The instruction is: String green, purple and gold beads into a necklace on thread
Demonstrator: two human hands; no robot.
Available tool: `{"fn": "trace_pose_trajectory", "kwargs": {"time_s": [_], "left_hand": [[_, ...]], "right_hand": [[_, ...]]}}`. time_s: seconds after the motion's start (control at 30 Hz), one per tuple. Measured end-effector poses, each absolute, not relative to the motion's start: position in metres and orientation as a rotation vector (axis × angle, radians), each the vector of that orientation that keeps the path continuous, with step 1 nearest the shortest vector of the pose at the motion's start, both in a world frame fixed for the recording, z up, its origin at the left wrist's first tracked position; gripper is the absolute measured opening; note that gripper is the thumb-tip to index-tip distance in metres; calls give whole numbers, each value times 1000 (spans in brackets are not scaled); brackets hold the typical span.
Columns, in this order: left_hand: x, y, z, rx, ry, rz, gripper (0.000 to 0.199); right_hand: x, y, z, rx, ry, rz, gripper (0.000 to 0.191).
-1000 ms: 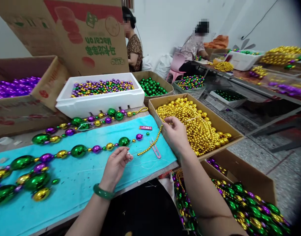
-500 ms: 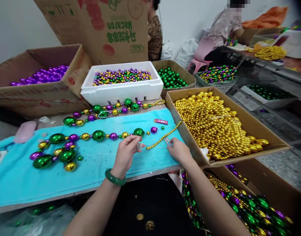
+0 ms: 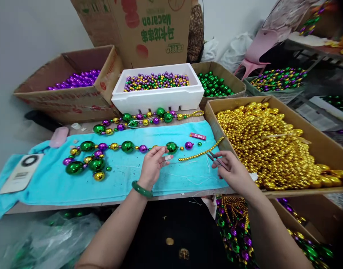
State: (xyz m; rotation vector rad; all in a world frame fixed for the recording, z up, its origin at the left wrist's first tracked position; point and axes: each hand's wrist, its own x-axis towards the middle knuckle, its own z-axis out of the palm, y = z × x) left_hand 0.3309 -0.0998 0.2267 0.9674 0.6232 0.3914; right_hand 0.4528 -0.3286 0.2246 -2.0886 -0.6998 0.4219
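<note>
My left hand [image 3: 157, 162], with white tape round one finger, is closed in a pinch beside a large green bead [image 3: 171, 148]. A thin string seems to run through its fingertips; the pinch itself is partly hidden. From there a strand of green, purple and gold beads [image 3: 127, 146] stretches left and loops round on the blue towel [image 3: 149, 183]. In my right hand [image 3: 229, 166] is a small pair of scissors [image 3: 215, 158], blades pointing left. Just beyond them lies a gold bead chain [image 3: 201, 153]. A loose purple bead [image 3: 188, 145] and small green bead [image 3: 199, 144] lie above it.
Right of the towel stands a carton of gold beads [image 3: 266, 149]. A white foam box [image 3: 160, 99] of mixed beads, a carton of purple beads [image 3: 67, 101] and a carton of green beads [image 3: 235, 87] line the back. A finished-looking strand [image 3: 156, 120] lies before the foam box.
The view has shifted, so the table sits further right in the picture. My right hand has turned and the scissors' blades now show clearly. My left hand keeps its pinch beside the green bead.
</note>
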Motion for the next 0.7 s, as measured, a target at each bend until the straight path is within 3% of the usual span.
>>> {"fn": "trace_pose_trajectory", "kwargs": {"time_s": [0.1,0.33,0.7], "left_hand": [[332,-105,227,977,614,336,27],[334,-117,232,1045,610,260,29],[338,-126,232,1104,648,258,28]], "right_hand": [[431,-309,238,-1928,-812,512,35],[414,-268,242,-2267,-1053,354,32],[433,-278,237,-2250,-959,502,23]]}}
